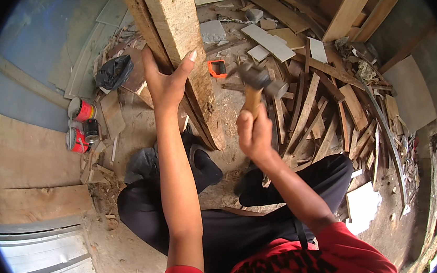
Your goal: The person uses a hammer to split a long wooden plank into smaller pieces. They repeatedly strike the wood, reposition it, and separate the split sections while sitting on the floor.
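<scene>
My left hand (167,83) is spread against a thick wooden beam (176,30), with the thumb lying over its near face and the other fingers going round its left side. The beam runs from the top edge of the view down to a lower end near my feet, and a long split or seam shows along it. In my right hand (256,133) is a hammer (259,82), gripped by its light wooden handle. Its dark metal head is up, right of the beam and apart from it, slightly blurred.
Scrap wood strips (305,112) lie heaped on the right, with white boards (272,42) beyond. An orange-framed object (217,69) lies behind the hammer. On the left are red cans (77,139) and a black plastic bag (115,71). Corrugated metal sheet (49,260) is at lower left.
</scene>
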Motion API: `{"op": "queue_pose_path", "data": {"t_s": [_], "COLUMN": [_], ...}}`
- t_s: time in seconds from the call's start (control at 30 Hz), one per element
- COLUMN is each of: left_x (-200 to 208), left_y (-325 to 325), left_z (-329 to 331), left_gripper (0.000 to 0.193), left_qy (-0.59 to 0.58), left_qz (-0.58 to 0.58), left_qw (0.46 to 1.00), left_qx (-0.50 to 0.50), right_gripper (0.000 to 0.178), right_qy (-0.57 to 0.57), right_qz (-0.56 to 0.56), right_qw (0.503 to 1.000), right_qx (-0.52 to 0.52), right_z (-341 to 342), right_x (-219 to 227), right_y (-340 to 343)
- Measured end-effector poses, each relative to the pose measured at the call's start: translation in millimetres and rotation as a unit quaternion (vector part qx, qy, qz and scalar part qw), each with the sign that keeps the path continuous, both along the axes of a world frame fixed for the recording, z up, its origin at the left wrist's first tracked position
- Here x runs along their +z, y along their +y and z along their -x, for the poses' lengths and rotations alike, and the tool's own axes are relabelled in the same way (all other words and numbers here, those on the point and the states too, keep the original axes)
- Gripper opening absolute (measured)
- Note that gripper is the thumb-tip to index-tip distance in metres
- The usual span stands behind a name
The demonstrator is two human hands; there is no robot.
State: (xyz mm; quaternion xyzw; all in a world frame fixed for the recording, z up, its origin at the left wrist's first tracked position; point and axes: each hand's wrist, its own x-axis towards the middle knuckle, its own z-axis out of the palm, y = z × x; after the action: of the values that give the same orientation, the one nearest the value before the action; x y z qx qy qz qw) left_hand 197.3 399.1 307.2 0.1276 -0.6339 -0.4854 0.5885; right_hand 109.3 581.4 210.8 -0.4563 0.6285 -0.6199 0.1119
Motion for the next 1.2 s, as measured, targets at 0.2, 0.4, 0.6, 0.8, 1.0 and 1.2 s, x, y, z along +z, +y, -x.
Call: {"op": "queue_pose_path", "data": {"t_s": [0.2, 0.4, 0.6, 0.8, 1.0, 1.2], "left_x": [0.0, 4.1, 2.4, 4.7, 1.7, -3.1], "left_y": [-3.9, 6.8, 11.4, 19.2, 5.7, -4.1], "left_z": [-5.2, 0.1, 2.8, 3.8, 4.6, -8.7], "left_gripper": [0.072, 0.072, 0.073, 0.072, 0.071, 0.070], "left_qy": [0.025, 0.014, 0.014, -0.008, 0.026, 0.006], "left_qz": [0.024, 0.027, 0.053, 0.028, 0.028, 0.029], "left_qw": [0.999, 1.000, 0.998, 0.999, 0.999, 0.999], "left_qx": [-0.006, -0.008, -0.015, -0.015, -0.025, 0.018], "right_gripper": [0.024, 0.022, 0.023, 0.019, 0.025, 0.022], "right_qy": [-0.015, 0.001, 0.012, 0.046, -0.003, 0.038], "right_qz": [-0.134, 0.027, -0.150, 0.016, -0.176, -0.082], "right_qw": [0.991, 1.000, 0.987, 0.999, 0.984, 0.996], "right_qx": [0.014, 0.003, 0.053, 0.020, 0.009, 0.007], "right_z": [-4.1, -2.1, -27.0, -12.2, -12.1, -6.7], "right_x": [-41.3, 22.8, -41.2, 27.2, -64.8, 8.4], "right_y": [28.7, -0.7, 27.8, 17.3, 31.0, 39.2]}}
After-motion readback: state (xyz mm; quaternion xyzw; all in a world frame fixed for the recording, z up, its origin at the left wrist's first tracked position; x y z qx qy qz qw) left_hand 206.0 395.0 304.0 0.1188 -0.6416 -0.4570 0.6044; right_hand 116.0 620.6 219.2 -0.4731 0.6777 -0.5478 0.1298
